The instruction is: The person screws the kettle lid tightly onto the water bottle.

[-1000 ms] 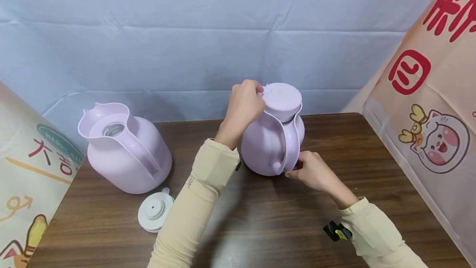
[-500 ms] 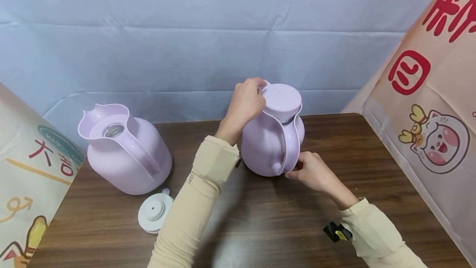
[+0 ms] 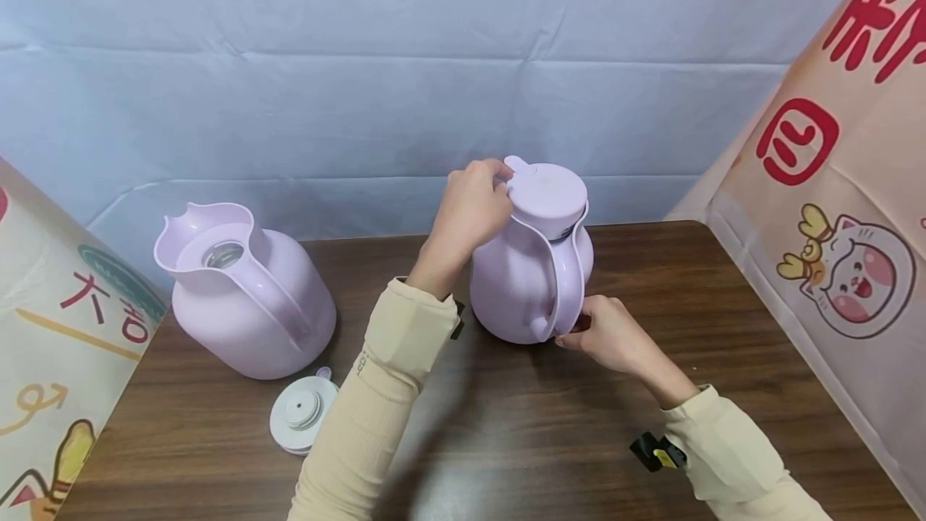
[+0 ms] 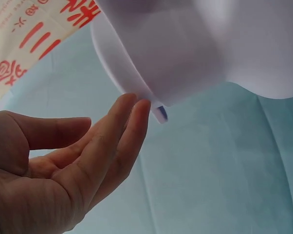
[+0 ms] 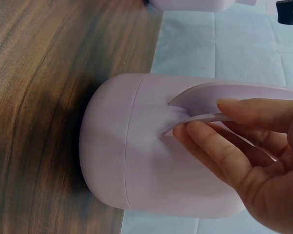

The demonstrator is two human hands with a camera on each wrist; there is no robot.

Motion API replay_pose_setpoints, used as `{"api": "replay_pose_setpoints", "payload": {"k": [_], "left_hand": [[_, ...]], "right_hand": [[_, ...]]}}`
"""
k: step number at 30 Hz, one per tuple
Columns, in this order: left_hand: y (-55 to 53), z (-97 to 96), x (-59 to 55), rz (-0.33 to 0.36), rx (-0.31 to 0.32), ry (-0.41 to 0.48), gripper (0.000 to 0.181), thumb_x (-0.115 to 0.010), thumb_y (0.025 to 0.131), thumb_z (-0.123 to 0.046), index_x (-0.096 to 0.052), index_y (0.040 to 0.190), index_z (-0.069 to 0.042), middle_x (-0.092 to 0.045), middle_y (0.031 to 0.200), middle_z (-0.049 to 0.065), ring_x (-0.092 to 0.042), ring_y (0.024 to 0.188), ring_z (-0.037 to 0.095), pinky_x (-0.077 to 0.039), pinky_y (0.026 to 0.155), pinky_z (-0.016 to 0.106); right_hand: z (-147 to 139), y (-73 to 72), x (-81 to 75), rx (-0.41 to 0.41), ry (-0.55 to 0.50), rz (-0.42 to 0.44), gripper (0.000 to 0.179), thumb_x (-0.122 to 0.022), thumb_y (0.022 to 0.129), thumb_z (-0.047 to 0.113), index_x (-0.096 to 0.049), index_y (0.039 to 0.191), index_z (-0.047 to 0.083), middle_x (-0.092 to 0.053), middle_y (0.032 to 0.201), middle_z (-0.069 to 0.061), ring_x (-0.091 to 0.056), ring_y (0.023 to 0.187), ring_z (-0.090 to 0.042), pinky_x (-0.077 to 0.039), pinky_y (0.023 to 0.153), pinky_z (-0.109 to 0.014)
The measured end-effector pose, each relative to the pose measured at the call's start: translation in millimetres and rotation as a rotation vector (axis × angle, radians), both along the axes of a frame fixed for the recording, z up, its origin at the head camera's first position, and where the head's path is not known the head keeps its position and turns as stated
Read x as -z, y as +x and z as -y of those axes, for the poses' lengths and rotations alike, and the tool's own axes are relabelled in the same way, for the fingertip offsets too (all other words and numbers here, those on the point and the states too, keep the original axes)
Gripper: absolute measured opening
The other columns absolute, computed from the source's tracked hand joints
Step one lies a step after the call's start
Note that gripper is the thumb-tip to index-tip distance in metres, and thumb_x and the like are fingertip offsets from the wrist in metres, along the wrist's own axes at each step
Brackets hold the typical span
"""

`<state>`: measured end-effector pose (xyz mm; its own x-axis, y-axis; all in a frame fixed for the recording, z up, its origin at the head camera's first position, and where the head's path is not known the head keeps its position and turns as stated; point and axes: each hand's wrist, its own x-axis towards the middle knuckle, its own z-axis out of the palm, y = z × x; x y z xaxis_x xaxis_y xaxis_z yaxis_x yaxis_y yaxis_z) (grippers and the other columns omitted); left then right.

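The lilac jug (image 3: 515, 284) stands upright, lid (image 3: 551, 190) atop.

- The printed cloth at the left (image 3: 43, 360) bears two red characters that read "大吉" (image 3: 108, 308).
- On the same cloth, a green oval (image 3: 119, 276) carries pale lettering, too small to read.
- The printed cloth at the right (image 3: 810, 264) shows a large red character (image 3: 868, 18), cut off by the view's edge, and below it a red framed sign (image 3: 797, 141); I cannot read either surely.
- Small dark letters (image 3: 363, 363) on the left sleeve (image 3: 354, 424) are too blurred to read.
- In the left wrist view, red writing stands aslant on a pale cloth (image 4: 10, 73), only partly visible.
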<state>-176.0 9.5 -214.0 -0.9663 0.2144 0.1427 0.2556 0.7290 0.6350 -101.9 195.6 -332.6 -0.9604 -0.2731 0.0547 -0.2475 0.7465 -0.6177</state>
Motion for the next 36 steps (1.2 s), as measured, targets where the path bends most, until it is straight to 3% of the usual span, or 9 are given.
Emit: {"api": "replay_pose_setpoints", "payload": {"k": [12, 20, 24, 36], "left_hand": [[2.2, -5.2, -1.4, 0.023, 0.016, -0.025, 0.032, -0.043, 0.09, -0.005, -0.061, 0.117, -0.005, -0.061, 0.116, 0.006, -0.053, 0.108, 0.025, -0.042, 0.085, 0.031], [-6.6, -9.4, 0.9, 0.07, 0.062, -0.008, 0.038, -0.039, 0.09, -0.003, -0.055, 0.125, -0.004, -0.056, 0.124, 0.007, -0.051, 0.106, 0.02, -0.041, 0.083, 0.028], [-10.9, -9.1, 3.1, 0.074, 0.098, -0.017, 0.039, -0.038, 0.091, -0.003, -0.052, 0.128, -0.004, -0.052, 0.128, 0.008, -0.048, 0.113, 0.02, -0.039, 0.089, 0.029], [-11.8, -7.5, 4.9, 0.076, 0.137, -0.029, 0.037, -0.037, 0.095, -0.009, -0.048, 0.131, -0.005, -0.05, 0.13, 0.007, -0.046, 0.117, 0.02, -0.038, 0.091, 0.03]], "right_hand": [[-0.1, 0.1, -0.8, -0.003, 0.01, -0.002, 0.012, -0.076, 0.066, 0.008, -0.065, 0.072, 0.007, -0.057, 0.066, 0.0, -0.046, 0.06, -0.013, -0.039, 0.055, -0.029], [0.2, 0.0, -0.7, -0.001, 0.002, 0.001, 0.012, -0.076, 0.067, 0.008, -0.065, 0.073, 0.007, -0.057, 0.066, 0.0, -0.046, 0.06, -0.014, -0.039, 0.054, -0.029], [0.2, -0.4, -0.8, -0.003, 0.003, 0.004, 0.012, -0.075, 0.067, 0.007, -0.065, 0.073, 0.007, -0.057, 0.066, 0.001, -0.047, 0.06, -0.015, -0.039, 0.055, -0.029], [-1.1, -1.9, -0.1, -0.008, 0.02, 0.008, 0.011, -0.074, 0.067, 0.006, -0.065, 0.073, 0.007, -0.058, 0.066, 0.001, -0.048, 0.06, -0.014, -0.04, 0.055, -0.029]]}}
